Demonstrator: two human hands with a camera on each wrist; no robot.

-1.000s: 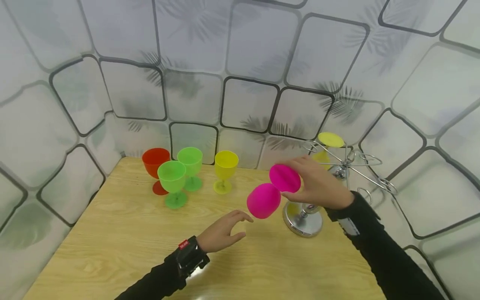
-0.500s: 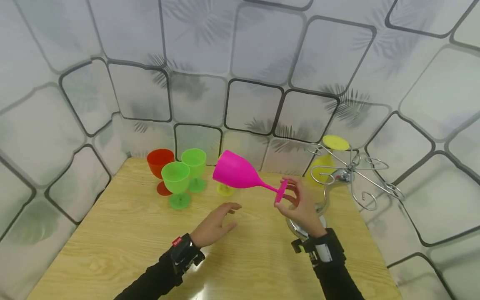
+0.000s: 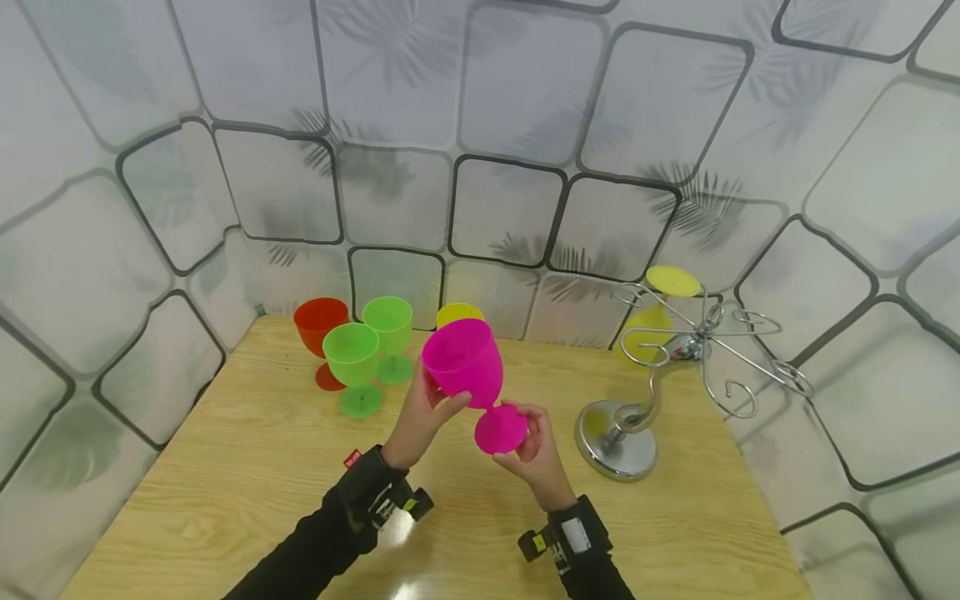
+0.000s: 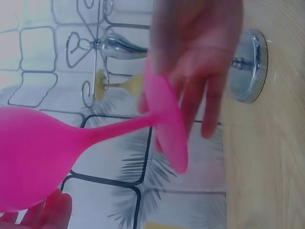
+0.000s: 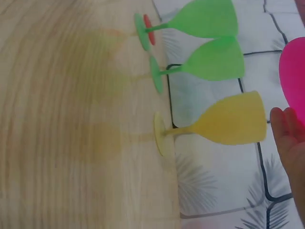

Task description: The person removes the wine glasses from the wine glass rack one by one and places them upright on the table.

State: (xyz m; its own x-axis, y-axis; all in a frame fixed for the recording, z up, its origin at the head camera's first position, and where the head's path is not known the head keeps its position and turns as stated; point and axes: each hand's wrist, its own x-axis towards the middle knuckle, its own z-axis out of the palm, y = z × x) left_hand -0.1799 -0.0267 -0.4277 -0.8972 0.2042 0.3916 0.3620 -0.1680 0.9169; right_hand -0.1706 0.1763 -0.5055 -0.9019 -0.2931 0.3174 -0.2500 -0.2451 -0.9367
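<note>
A pink plastic goblet [image 3: 463, 360] is tilted in the air over the table, its bowl's mouth up and to the left. My left hand [image 3: 420, 417] holds the bowl from the left, thumb on the near side and fingers behind. At the other end, my right hand [image 3: 538, 458] pinches the rim of the round foot [image 3: 500, 429]. The left wrist view shows the goblet's stem [image 4: 116, 129] between both hands, with the right hand [image 4: 202, 62] at the foot. Part of the bowl and the left hand [image 5: 289, 148] appear at the right wrist view's edge.
Upright on the table [image 3: 247, 492] at the back left stand a red goblet [image 3: 321, 321], two green goblets [image 3: 351, 354] and a yellow goblet [image 3: 459, 314], partly hidden. At right, a chrome stand [image 3: 617, 442] with wire loops bears an upside-down yellow goblet [image 3: 647, 329].
My right hand has brought the pink goblet leftward from beside the stand and turned it from upside down to mouth up. My left hand has moved up and taken hold of the bowl.
</note>
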